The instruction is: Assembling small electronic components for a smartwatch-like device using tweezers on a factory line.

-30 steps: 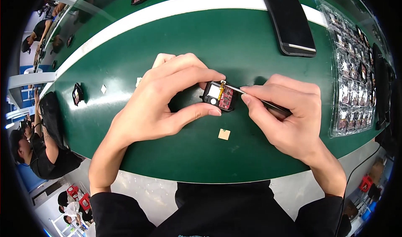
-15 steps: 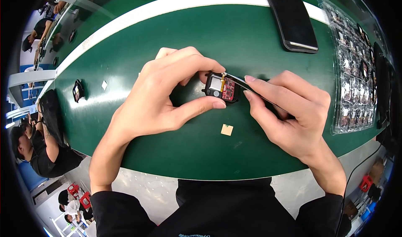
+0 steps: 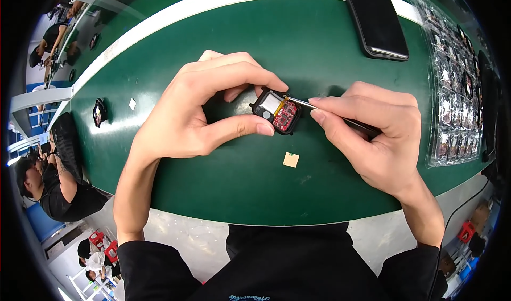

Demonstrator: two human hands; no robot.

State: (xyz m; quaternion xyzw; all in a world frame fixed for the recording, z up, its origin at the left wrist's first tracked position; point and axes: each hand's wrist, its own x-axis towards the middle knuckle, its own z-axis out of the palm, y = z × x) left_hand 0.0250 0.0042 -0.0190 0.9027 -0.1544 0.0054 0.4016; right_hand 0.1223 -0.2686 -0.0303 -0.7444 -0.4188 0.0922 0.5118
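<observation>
1. Left forearm: bare, rising steeply from below, with the hand angled rightward at the wrist.
2. Left hand: arched in a wide pinch, left index finger on the far side, left thumb on the near side.
3. Right forearm: bare, leaning inward to the left.
4. Right hand: right thumb and right index finger nearly meeting in a narrow, pen-like grip.
5. Both hands' remaining fingers seem curled, though they are partly hidden.
</observation>
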